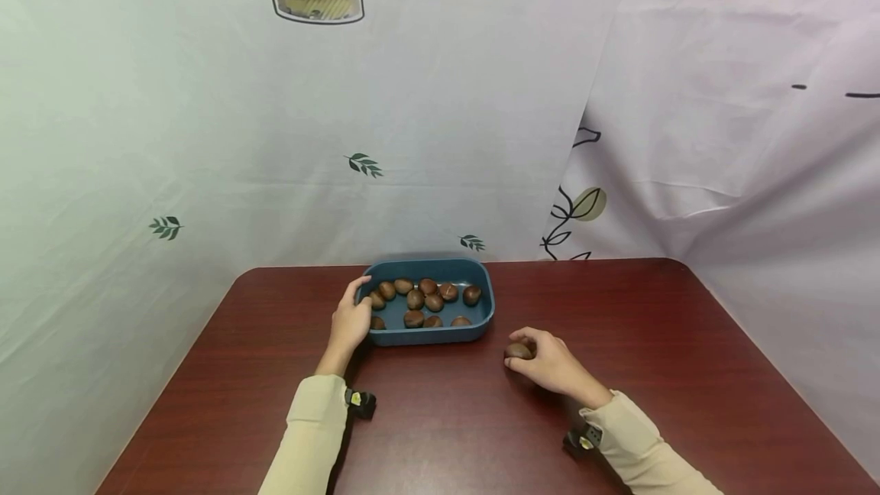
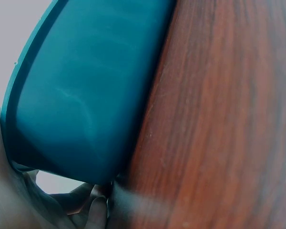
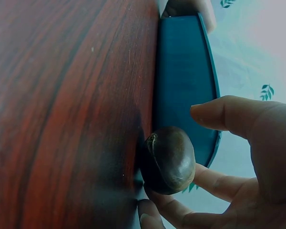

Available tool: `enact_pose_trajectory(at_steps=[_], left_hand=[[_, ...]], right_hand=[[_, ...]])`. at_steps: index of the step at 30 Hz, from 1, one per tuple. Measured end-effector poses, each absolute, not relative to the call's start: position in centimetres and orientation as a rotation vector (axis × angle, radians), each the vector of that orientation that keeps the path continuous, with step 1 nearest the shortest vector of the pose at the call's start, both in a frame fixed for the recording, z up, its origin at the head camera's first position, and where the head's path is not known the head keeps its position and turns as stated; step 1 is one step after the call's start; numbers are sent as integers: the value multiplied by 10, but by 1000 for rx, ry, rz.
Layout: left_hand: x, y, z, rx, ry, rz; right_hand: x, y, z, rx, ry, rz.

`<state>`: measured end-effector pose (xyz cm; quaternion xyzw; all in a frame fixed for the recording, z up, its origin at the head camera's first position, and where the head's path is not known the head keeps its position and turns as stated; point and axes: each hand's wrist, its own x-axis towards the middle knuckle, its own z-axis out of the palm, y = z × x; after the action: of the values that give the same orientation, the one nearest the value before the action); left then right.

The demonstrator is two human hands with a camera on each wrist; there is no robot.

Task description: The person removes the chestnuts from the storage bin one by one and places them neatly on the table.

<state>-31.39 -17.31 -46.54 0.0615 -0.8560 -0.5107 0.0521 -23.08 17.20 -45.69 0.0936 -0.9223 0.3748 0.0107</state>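
Note:
A blue rectangular tray [image 1: 422,337] stands on the table with several brown chestnuts [image 1: 415,299] inside. My left hand [image 1: 352,319] holds the tray's left end, with fingers curled by its outer wall in the left wrist view. To the right of the tray, my right hand [image 1: 550,361] is around a single chestnut [image 3: 169,160] low over or on the table; I cannot tell whether it touches the wood. The right wrist view shows the thumb [image 3: 219,114] apart from this chestnut, while the other fingers curve behind and below it.
The reddish-brown wooden table [image 1: 426,418] has rounded back corners. A pale printed cloth [image 1: 426,98] hangs directly behind it and along the sides. Dark devices are strapped at the left wrist [image 1: 360,403] and right wrist [image 1: 583,438].

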Motion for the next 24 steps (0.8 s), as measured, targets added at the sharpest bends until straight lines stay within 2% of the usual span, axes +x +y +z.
enact_pose_trajectory(at_steps=[24], left_hand=[[-313, -173, -466, 171, -2605, -1553]], right_hand=[[-230, 170, -461, 298, -2880, 1178]])
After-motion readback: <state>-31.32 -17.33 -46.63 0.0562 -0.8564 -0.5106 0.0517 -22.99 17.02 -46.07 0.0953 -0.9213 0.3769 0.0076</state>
